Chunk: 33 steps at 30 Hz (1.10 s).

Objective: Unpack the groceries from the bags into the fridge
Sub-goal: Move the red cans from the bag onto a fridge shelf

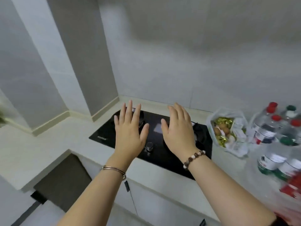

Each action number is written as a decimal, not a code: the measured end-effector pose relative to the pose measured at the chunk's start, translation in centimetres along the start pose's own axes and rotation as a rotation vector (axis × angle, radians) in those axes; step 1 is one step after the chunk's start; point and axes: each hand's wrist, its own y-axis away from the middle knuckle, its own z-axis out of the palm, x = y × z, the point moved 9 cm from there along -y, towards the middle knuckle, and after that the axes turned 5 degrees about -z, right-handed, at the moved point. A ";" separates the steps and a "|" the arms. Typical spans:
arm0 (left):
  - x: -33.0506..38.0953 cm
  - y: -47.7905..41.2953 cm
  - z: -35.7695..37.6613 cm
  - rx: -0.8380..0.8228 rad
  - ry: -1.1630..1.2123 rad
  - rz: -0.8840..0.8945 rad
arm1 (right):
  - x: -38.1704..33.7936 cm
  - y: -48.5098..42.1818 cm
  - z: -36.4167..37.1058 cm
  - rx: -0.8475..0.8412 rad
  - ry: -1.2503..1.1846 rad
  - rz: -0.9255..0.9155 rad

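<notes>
Groceries (220, 130) sit bagged at the right end of the counter (53, 141): an egg bag (238, 145) of thin clear plastic, holding brown eggs and gold-wrapped items, lies just beside the black hob (104, 136), and beyond it stand water bottles (267, 128) with red and green caps, apparently in clear plastic as well. We cannot see the fridge from here. Our left hand (130, 132) and right hand (178, 132) are both raised over the hob, palms down and near each other. The fingers are straight and a little spread, so neither hand grips anything, and as far as we can tell they touch neither the glass nor the knob (149, 146) between the wrists. We judge that unpacking has not begun, and that the step in hand is to swing right and take the first load. To do that well we would start with the egg bag, since it is nearest and the most fragile. We would cup one hand under it and gather its loose mouth with the other, so that nothing rolls out. The bottles look heavy and slippery in their wrap, so we would lift them from beneath, a few at a time.
</notes>
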 end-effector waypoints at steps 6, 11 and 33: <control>10.1 -2.2 9.8 -0.146 0.161 0.149 | 12.9 2.4 -4.2 0.055 0.138 0.203; 18.0 -0.8 16.4 -0.238 0.279 0.208 | 22.0 5.3 -7.1 0.086 0.201 0.278; 40.6 13.3 35.1 -0.929 0.389 0.496 | 47.8 17.4 -13.6 -0.383 0.415 0.652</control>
